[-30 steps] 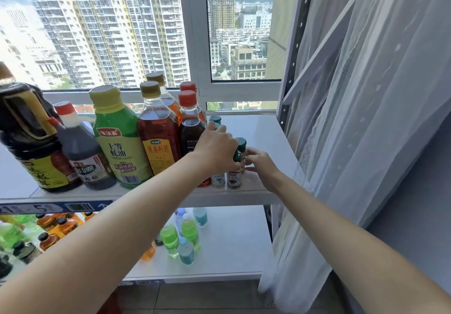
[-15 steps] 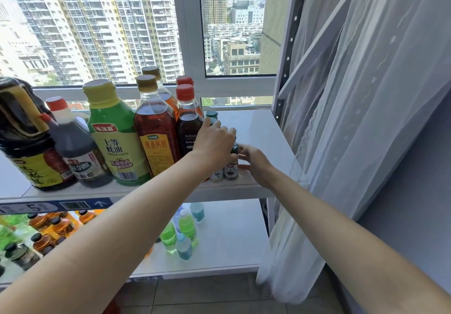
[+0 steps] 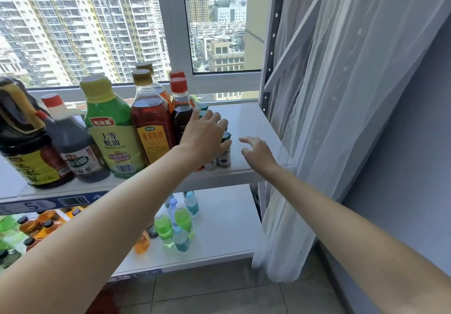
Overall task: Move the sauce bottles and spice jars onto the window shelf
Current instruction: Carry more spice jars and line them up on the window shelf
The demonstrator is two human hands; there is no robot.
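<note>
Green-capped jars (image 3: 225, 152) stand upright under the left hand (image 3: 207, 138), whose curled fingers cover their lids, at the shelf's (image 3: 251, 123) front edge beside the bottles (image 3: 151, 128), while the right hand (image 3: 257, 152) hangs loose and empty just right of them.

On the white window shelf (image 3: 246, 118), mid-frame, the sauce bottles stand upright in a row from the left edge: a dark soy sauce jug (image 3: 22, 140) with a yellow handle, a red-capped vinegar bottle (image 3: 73, 148), a green oyster sauce bottle (image 3: 112, 133), an amber cooking wine bottle (image 3: 150, 121) and a dark red-capped bottle (image 3: 180, 109). Just right of them, small green-lidded spice jars (image 3: 224, 152) stand near the front edge, partly hidden.
</note>
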